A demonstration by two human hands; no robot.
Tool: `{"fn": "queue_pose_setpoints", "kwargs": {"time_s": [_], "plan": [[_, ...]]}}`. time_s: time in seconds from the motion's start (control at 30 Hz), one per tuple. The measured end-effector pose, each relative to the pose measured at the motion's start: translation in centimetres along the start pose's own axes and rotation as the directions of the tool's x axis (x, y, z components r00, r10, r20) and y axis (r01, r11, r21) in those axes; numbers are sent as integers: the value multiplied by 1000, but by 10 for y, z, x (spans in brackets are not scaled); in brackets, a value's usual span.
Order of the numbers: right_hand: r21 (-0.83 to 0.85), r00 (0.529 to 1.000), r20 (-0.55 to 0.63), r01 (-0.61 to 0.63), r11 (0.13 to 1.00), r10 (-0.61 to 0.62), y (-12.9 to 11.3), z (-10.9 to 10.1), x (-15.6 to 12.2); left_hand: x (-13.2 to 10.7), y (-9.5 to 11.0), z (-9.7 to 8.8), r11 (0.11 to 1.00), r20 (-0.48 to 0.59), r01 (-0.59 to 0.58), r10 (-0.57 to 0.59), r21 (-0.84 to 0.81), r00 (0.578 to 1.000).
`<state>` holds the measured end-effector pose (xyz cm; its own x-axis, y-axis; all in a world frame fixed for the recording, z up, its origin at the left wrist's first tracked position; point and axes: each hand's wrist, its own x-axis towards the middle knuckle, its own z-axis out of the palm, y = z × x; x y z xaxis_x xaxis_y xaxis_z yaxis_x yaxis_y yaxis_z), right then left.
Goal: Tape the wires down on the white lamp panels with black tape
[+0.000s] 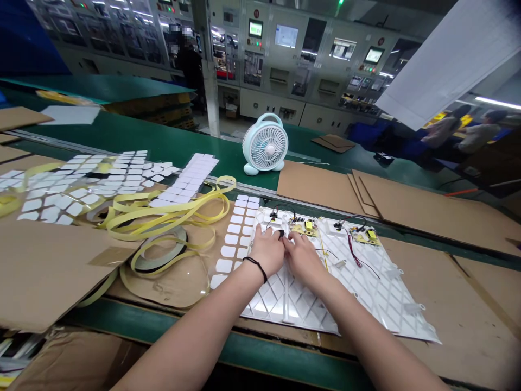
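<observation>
A white ribbed plastic panel (378,288) lies on cardboard in front of me, with two small yellow circuit boards (306,226) and red and black wires (353,251) at its far edge. My left hand (266,251), with a black band on its wrist, and my right hand (301,258) rest together on the panel's near-left part. Both sets of fingers are curled and pinch a small black connector (281,233) beside the left board. A sheet of white adhesive pads (236,239) lies just left of my left hand.
Loops of yellow backing strip (171,209) and a tape roll (160,254) lie to the left, with more pad sheets (81,184) beyond. A small pale-blue fan (265,145) stands on the green belt. Cardboard sheets (427,209) lie right. People sit at the far right; control cabinets line the back.
</observation>
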<state>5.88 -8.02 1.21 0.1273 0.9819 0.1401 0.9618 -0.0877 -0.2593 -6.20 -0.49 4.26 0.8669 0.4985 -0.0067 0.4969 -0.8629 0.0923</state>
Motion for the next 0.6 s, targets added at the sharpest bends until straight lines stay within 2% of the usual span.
{"fn": "queue_pose_setpoints", "kwargs": {"time_s": [0.1,0.2,0.3,0.37,0.47,0.53,0.6], "plan": [[-233,999,5,-31,972,33,-10,3,-2,2,-9,-2,999,-76,-31,29,-25,997],[-336,1000,-10,-9,942,6,-14,6,1,3,-22,-16,995,-220,-26,5,-91,975],[-348,1000,-8,8,937,-11,-15,6,9,-6,-35,-42,980,-399,25,-104,-197,911],[-349,1000,5,26,937,-25,-14,4,17,-18,-42,-64,973,-470,37,-143,-228,871],[-343,998,36,53,938,-43,-12,0,28,-42,-53,-103,986,-506,6,-91,-167,858],[-332,998,53,51,942,-36,-10,-3,33,-59,-61,-128,995,-482,-1,-45,-96,875],[-310,997,71,36,950,-15,-7,-6,36,-74,-70,-145,999,-416,30,-39,-27,909]]}}
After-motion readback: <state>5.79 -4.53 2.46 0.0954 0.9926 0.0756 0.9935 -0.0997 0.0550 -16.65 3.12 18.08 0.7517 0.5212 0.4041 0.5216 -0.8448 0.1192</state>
